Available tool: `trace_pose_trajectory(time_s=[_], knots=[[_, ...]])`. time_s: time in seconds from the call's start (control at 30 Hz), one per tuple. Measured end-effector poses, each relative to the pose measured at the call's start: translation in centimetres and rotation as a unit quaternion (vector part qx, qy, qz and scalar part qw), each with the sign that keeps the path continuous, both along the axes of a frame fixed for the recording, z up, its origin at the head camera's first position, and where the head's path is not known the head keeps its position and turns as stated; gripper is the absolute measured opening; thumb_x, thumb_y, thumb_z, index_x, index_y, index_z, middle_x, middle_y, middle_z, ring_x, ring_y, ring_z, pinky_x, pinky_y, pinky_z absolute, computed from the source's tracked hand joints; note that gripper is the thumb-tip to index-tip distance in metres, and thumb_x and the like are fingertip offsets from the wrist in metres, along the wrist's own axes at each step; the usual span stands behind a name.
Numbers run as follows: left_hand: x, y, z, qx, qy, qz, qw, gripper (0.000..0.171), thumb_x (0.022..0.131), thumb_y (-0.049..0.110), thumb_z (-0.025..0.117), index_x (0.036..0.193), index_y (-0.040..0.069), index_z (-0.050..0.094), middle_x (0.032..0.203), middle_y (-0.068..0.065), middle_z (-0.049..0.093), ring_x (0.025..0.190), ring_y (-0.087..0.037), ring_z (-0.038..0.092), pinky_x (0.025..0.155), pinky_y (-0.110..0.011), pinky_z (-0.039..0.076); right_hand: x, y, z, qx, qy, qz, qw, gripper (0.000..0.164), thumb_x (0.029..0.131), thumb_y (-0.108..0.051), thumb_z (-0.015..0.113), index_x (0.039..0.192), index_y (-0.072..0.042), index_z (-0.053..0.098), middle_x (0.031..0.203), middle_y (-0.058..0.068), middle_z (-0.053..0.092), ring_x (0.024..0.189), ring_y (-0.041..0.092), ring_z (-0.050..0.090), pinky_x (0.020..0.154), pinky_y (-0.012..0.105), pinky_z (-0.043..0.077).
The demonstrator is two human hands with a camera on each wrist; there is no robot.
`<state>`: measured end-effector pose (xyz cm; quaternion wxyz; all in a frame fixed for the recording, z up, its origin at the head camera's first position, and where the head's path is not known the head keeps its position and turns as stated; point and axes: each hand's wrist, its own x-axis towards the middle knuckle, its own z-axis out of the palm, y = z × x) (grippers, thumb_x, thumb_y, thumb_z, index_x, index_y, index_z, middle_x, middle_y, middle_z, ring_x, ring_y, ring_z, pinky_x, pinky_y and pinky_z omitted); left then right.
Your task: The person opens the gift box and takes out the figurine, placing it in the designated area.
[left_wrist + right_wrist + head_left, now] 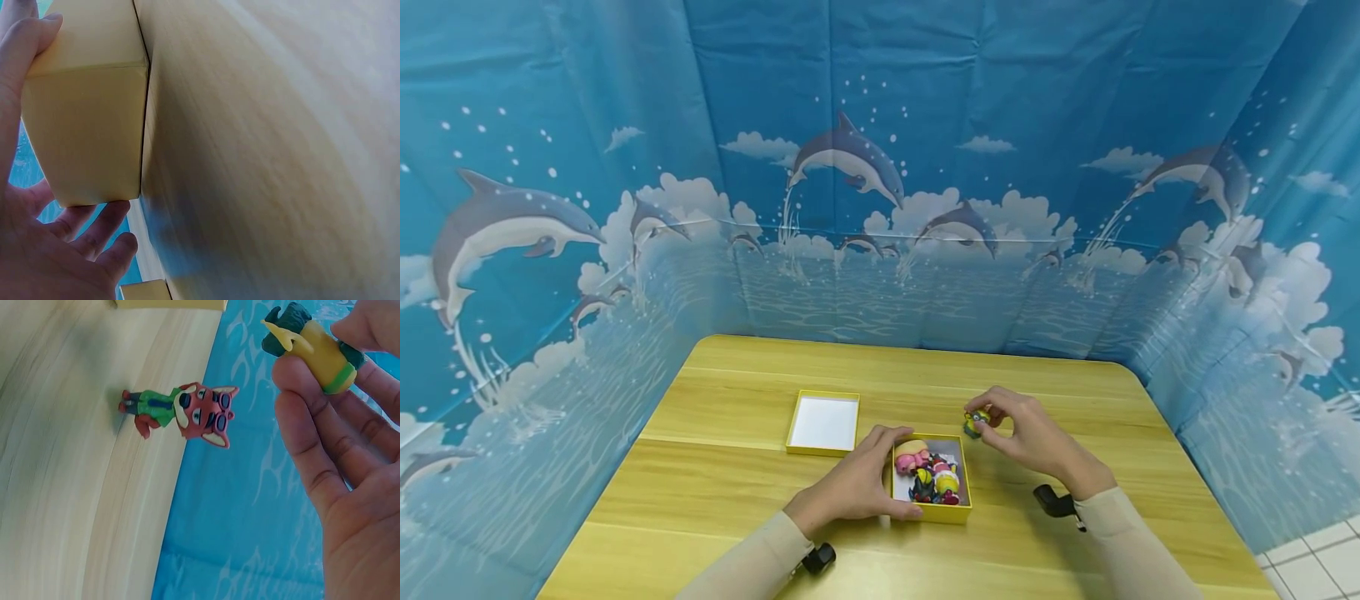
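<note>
One Minion figurine [323, 359], pinched by the right hand [1024, 429] beside the far right corner of the yellow box [946, 514], seems light, stiff, slightly slippery; best held by its body. The left hand [859, 482] grasps the box.

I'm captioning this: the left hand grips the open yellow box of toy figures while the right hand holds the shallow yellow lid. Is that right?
Not quite: in the head view, the right hand holds a small yellow and green toy figure; the shallow yellow lid lies on the yellow wood-grain table. The rest is right.
</note>
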<state>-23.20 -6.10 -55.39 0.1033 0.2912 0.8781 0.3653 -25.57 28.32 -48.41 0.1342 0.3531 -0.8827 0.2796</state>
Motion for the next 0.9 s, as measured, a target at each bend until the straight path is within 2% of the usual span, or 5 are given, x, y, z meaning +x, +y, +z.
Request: trace_pose_trajectory(time_s=[0.13, 0.4, 0.6, 0.9], knots=[[0.0, 0.0, 0.0, -0.004, 0.002, 0.0, 1.0, 0.126, 0.086, 0.078, 0.094, 0.184, 0.029, 0.032, 0.175, 0.0, 0.048, 0.153, -0.023, 0.059, 0.129, -0.055, 0.055, -0.1, 0.5, -0.1, 0.004, 0.0, -0.005, 1.0, 0.026, 0.104, 0.001, 0.083, 0.127, -0.011, 0.081, 0.121, 0.003, 0.083, 0.094, 0.001, 0.071, 0.081, 0.04, 0.069], [0.1, 0.1, 0.0, 0.0, -0.004, 0.002, 1.0, 0.127, 0.086, 0.077, 0.095, 0.184, 0.029, 0.032, 0.176, 0.0, 0.047, 0.156, -0.024, 0.057, 0.131, -0.056, 0.053, -0.1, 1.6, -0.4, 0.01, -0.001, -0.02, 1.0, 0.028, 0.102, 0.001, 0.085, 0.121, -0.019, 0.082, 0.119, -0.005, 0.08, 0.095, 0.005, 0.074, 0.083, 0.038, 0.07], [0.2, 0.1, 0.0, 0.002, -0.006, 0.005, 1.0, 0.127, 0.085, 0.076, 0.096, 0.184, 0.029, 0.032, 0.175, 0.0, 0.047, 0.154, -0.023, 0.058, 0.132, -0.056, 0.053, -0.2, 2.4, -0.8, 0.01, -0.008, -0.023, 1.0, 0.03, 0.102, 0.002, 0.085, 0.122, -0.019, 0.083, 0.119, -0.005, 0.081, 0.096, 0.009, 0.078, 0.085, 0.036, 0.071], [0.1, 0.1, 0.2, -0.001, -0.006, 0.005, 1.0, 0.127, 0.085, 0.077, 0.095, 0.184, 0.03, 0.032, 0.176, 0.0, 0.046, 0.156, -0.025, 0.057, 0.132, -0.057, 0.053, -0.3, 3.4, -1.1, 0.011, -0.007, -0.023, 1.0, 0.029, 0.101, 0.004, 0.086, 0.122, -0.016, 0.084, 0.117, -0.002, 0.082, 0.095, 0.012, 0.079, 0.084, 0.038, 0.072]])
